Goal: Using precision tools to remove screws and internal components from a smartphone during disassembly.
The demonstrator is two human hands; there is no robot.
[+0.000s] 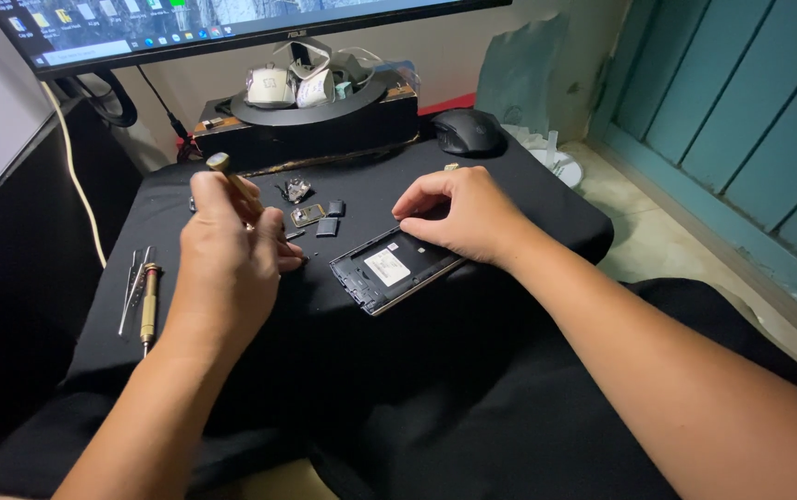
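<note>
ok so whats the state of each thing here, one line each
phone: back cover off, lying flat, inside exposed
left hand: closed on a screwdriver
right hand: fingers resting on the phone's top edge
monitor: switched on
spare screwdriver: lying unused on the cloth
mouse: untouched

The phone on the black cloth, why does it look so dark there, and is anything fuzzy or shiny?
Head view: the black cloth soaks up the light, so the opened phone looks dim; its pale label and metal edge glint a little. Head view: the right hand shades the phone's top corner; the left hand and its screwdriver look slightly soft. Head view: the monitor glows brightest.
</note>
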